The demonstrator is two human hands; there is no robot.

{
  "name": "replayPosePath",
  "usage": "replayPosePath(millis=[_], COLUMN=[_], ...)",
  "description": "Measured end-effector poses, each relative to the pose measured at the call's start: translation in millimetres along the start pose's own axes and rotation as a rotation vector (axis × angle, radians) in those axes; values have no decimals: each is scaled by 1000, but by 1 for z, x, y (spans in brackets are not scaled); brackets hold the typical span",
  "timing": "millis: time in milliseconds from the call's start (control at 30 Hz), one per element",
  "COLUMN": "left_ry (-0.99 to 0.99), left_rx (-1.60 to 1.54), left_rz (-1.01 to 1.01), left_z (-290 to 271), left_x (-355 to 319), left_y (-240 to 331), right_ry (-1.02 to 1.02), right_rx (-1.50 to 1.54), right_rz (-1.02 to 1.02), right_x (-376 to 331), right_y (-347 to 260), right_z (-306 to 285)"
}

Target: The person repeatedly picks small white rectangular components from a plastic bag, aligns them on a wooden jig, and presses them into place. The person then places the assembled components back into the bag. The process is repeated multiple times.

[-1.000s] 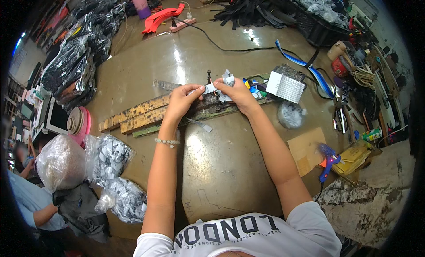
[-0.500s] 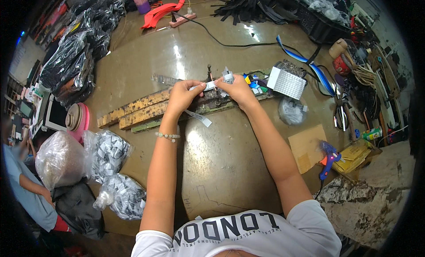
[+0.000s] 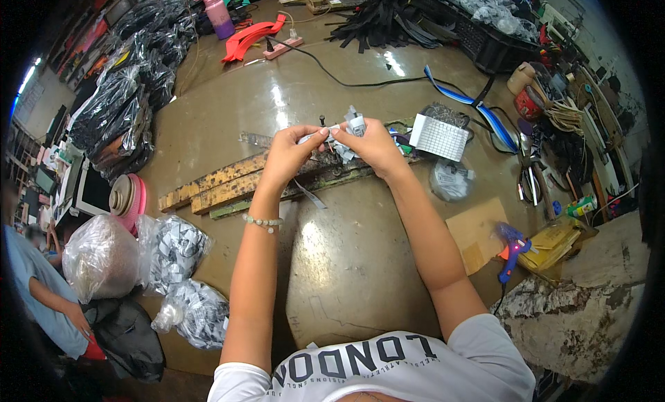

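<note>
Over the wooden bars, my left hand (image 3: 285, 152) and my right hand (image 3: 374, 150) meet with thumbs and fingertips pinched close together. Both grip a narrow white label strip, mostly covered by the fingers; its loose tail (image 3: 309, 194) hangs below my left hand. Tucked in my right hand is a small bundle of white labels (image 3: 356, 125), sticking up above the fingers. Beneath the hands lie the yellow, paint-stained wooden bars (image 3: 228, 180). An upright dark metal bolt (image 3: 322, 121) rises just behind the fingertips. Small white pieces (image 3: 344, 154) lie under my right hand.
Right of the bars are a white gridded sheet (image 3: 439, 137) and a clear round plastic pack (image 3: 452, 180). A blue glue gun (image 3: 511, 249) rests on cardboard (image 3: 474, 232). Bags of labels (image 3: 173, 253) sit at left. A black cable (image 3: 346, 83) crosses the table's far side. Another person (image 3: 52, 298) is at far left.
My fingertips have drawn closer together, so less of the strip shows between them. The hanging tail has turned and looks narrower. The whole view has shifted slightly.
</note>
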State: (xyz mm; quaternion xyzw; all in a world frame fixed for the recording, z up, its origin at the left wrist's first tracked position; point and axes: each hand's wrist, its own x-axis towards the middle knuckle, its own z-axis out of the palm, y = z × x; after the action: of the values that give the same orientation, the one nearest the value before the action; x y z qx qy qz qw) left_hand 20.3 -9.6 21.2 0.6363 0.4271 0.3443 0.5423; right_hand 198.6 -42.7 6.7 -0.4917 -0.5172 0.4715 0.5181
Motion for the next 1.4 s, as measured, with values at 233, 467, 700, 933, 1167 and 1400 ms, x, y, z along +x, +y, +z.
replayPosePath(millis=[233,467,700,933,1167,1400], left_ry=[5,3,-7,-33,-176,-129], left_rx=[32,22,33,110,-17,-29], left_rz=[-71,-118,-55,346,102,155], left_z=[-26,-25,-25,-23,-26,-25], left_x=[-5,0,-1,-19,-31,-30], left_y=[-9,-24,-25,1,14,5], right_ry=[107,41,-56,-225,-38,-27], right_rx=[140,388,502,383,326,269], right_rz=[192,288,271,166,167,105], right_x=[4,8,6,-14,-21,-17], right_y=[2,18,10,-25,-40,-38], right_z=[-26,-31,-34,6,3,-13])
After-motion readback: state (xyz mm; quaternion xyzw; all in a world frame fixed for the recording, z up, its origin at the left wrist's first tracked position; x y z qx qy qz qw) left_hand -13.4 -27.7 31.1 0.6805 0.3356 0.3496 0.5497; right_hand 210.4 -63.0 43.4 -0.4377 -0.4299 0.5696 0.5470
